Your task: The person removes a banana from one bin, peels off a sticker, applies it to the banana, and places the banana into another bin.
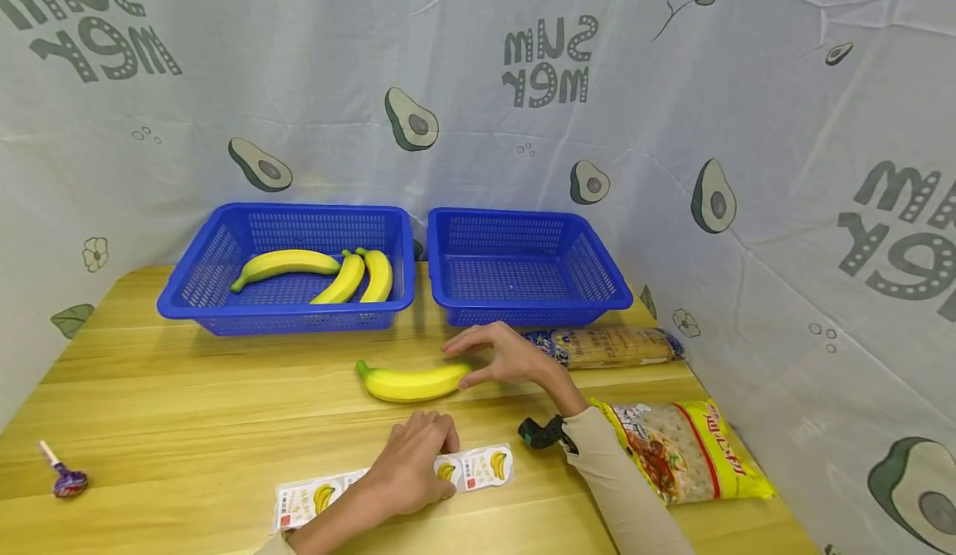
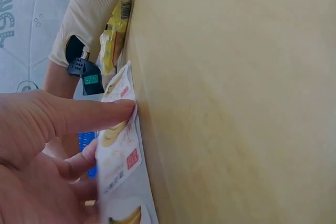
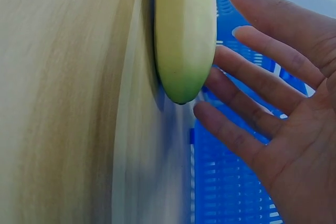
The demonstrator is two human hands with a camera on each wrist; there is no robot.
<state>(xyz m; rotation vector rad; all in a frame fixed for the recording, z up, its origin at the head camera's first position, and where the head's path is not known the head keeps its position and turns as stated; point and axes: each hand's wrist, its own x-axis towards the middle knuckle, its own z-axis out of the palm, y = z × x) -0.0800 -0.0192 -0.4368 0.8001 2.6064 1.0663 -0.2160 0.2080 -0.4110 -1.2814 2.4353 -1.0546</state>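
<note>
The right hand point(image 1: 508, 356) hovered at the banana point(image 1: 411, 382) on the table point(image 1: 187, 406), fingers spread and nearly straight, arched over the fruit's right end. In the right wrist view the fingers point(image 3: 262, 77) were fanned just beside the banana's point(image 3: 184, 35) blunt tip; whether any of them touched it could not be told. The forearm, in a beige sleeve point(image 1: 620, 489), ran back towards the near right of the table, a black device point(image 1: 543, 432) strapped at the wrist.

The banana lay flat in front of the two blue baskets, its long axis running left to right — stem end pointing left, blunt end pointing right under the hand, the curve bowing towards the near edge.

The left hand point(image 1: 414, 468) rested palm down nearer the table's front edge than the banana, fingers curled lightly over a strip of banana-printed packets point(image 1: 478, 468). From the left wrist view the thumb point(image 2: 79, 116) and a finger pinched the strip's point(image 2: 121, 145) edge against the table.

Behind the banana, the left basket point(image 1: 284, 269) held three bananas point(image 1: 347, 277); the right basket point(image 1: 523, 265) stood beside it. A long wrapped packet point(image 1: 608, 346) lay just right of the hand, a yellow bag point(image 1: 680, 447) nearer the right corner — and a lollipop point(image 1: 65, 476) far to the left.
</note>
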